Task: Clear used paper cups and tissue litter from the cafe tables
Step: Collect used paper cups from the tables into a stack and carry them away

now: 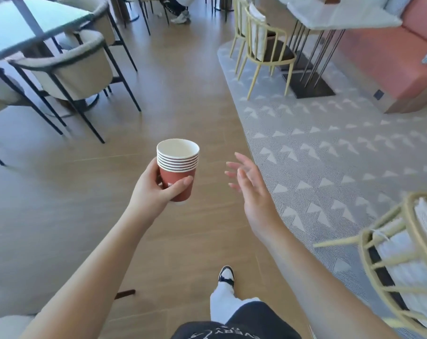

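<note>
Upright — cup stack [177, 167] in left hand [156, 189], mouths up.

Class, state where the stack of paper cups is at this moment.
Centre of the head view: the stack of paper cups is held in the left hand, above the wooden floor.

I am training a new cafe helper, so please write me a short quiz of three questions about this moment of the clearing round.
1. True or false: the left hand grips a nested stack of paper cups.
2. The right hand is: A) holding a tissue, B) open and holding nothing, C) resting on a chair.
3. Fill in: the topmost cup of the stack looks ____ inside.

Key
1. True; several white rims show one above another, and the outer cup is red-brown.
2. B; its fingers are spread in the air above the floor.
3. Empty; only the white inner wall shows.
</note>
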Tool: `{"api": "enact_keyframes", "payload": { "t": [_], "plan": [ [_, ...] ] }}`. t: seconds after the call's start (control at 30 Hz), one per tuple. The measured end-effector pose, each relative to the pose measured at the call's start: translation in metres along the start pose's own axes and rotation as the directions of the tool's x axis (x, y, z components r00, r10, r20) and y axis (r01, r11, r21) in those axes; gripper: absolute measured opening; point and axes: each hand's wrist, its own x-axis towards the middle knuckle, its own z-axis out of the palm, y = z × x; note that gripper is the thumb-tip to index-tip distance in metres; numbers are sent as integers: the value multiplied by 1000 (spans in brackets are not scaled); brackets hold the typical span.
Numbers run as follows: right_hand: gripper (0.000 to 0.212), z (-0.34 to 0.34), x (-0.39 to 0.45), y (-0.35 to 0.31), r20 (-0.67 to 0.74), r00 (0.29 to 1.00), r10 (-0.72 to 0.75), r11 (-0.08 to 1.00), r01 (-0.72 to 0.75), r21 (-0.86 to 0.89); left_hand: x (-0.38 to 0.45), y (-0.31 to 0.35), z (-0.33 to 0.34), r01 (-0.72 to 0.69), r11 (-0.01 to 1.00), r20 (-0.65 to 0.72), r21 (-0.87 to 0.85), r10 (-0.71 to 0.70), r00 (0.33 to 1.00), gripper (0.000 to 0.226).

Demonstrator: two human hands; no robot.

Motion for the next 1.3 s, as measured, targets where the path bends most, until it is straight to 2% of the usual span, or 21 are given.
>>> {"api": "enact_keyframes", "payload": {
  "t": [0.17,0.3,0.43,0.67,0.97,1.23,1.3],
  "plan": [
    [39,-14,110,-9,18,1000,-16,1000,15,10,95,12,12,14,1000,-41,12,-13,999,50],
    [36,-13,185,-16,49,999,-17,999,16,30,157,15,17,7,1000,-60,7,-7,998,61],
    [37,-7,250,-13,93,995,-29,999,25,39,219,12,17,18,1000,-79,21,-16,997,60],
    [39,15,371,7,96,995,-20,1000,19,7,344,-6,1,13,1000,-81,8,-12,997,47],
    [36,62,531,21,21,999,32,999,-31,-32,525,-12,-35,12,1000,-6,-17,-12,1000,61],
    [35,76,665,31,21,999,46,999,-46,-15,655,-21,-46,46,999,-20,-4,-46,999,71],
    [36,73,702,37,20,999,48,999,-48,-15,692,-25,-43,57,998,-22,0,-57,998,67]
  ]
}}
